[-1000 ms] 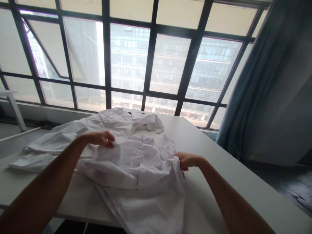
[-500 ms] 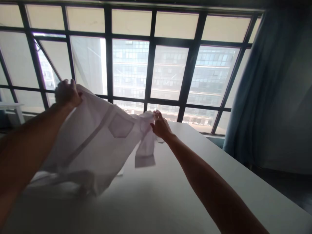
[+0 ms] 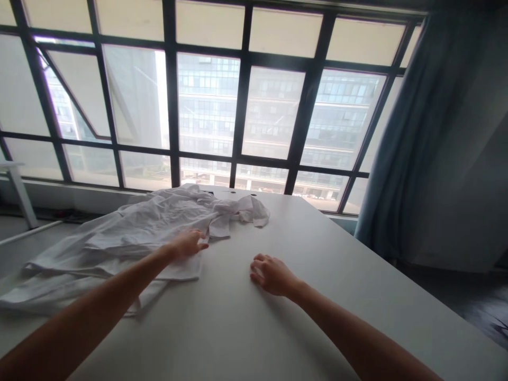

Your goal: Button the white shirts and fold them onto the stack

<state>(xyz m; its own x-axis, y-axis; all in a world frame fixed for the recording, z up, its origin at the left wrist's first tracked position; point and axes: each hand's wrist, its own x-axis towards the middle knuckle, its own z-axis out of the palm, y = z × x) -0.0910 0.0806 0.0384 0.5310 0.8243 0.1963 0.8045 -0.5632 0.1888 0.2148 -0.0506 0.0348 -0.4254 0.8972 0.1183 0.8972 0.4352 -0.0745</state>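
A hand could pass over the table [image 3: 214,328] at lower centre, or between the left hand [image 3: 189,243] and right hand [image 3: 273,276]. White clothes [image 3: 154,219] obstruct the centre left; the window [image 3: 208,100] stands behind.

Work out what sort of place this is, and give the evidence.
Probably a workroom or office: a wide white table bearing white clothing, a wall of dark-framed windows facing a multi-storey building, and a long blue-grey curtain.
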